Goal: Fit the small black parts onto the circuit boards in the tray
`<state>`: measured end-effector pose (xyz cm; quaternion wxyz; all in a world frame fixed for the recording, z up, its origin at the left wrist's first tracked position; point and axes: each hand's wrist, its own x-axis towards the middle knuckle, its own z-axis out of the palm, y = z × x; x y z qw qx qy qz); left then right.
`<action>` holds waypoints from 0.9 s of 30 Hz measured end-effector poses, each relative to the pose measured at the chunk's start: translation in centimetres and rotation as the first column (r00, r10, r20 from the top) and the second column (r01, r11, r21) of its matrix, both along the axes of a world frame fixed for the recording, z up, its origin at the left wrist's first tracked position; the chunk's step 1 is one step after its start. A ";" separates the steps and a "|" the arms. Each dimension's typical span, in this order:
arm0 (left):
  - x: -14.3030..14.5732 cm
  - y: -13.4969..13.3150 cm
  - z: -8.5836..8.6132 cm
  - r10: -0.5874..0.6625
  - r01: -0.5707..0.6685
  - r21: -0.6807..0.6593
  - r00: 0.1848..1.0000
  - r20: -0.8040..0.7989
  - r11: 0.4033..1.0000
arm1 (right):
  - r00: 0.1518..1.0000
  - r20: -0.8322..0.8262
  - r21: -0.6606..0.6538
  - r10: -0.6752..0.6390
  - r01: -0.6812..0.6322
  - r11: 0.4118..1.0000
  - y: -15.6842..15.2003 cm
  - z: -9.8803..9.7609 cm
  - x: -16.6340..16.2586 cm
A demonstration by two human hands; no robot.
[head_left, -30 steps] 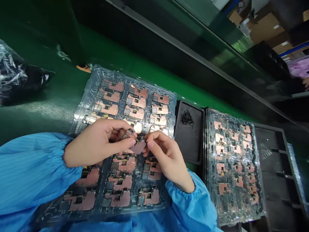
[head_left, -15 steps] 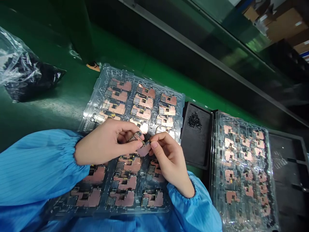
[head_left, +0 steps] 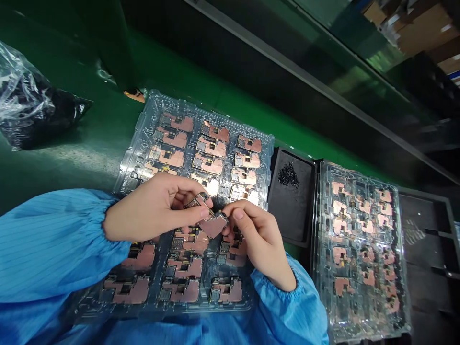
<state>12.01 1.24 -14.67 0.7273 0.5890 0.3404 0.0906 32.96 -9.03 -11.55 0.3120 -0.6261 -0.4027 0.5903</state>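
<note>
My left hand (head_left: 158, 208) pinches a copper-coloured circuit board (head_left: 213, 224) between thumb and fingers, tilted above a clear plastic tray (head_left: 264, 165). At the board's right end is my right hand (head_left: 257, 232), its fingers curled and thumb bent against the index finger. The right fingertips meet the board's edge; whatever may be between them is hidden. Rows of similar circuit boards (head_left: 183, 290) lie in the tray below and beyond both hands.
Right of the tray, a black tray (head_left: 293, 215) holds a pile of small black parts (head_left: 288, 175). Farther right are a second clear tray (head_left: 359, 318) of boards and another dark tray (head_left: 417, 282). A plastic bag (head_left: 36, 105) of black pieces lies on the green surface at left.
My right thumb has drawn back from the board and the right hand has shifted slightly right. More of the board's copper face shows. The left hand keeps its hold.
</note>
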 end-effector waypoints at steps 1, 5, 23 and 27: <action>0.0 0.1 0.1 -0.004 0.004 -0.015 1.000 -0.003 1.000 | 1.000 -0.009 0.006 -0.006 0.006 1.000 0.0 0.0 0.2; 0.0 0.2 0.3 -0.011 0.010 -0.032 1.000 -0.023 0.999 | 0.994 -0.110 0.004 -0.017 0.018 1.000 0.0 -0.2 0.8; -1.7 -4.8 2.3 -0.175 0.289 0.530 0.951 -0.255 0.797 | 0.770 0.597 0.202 0.224 -0.415 0.887 -2.5 3.3 2.5; -2.4 -12.3 3.6 -0.263 0.455 0.805 0.888 -0.377 0.381 | 0.641 0.720 0.124 0.267 -0.497 0.859 -6.7 4.9 3.4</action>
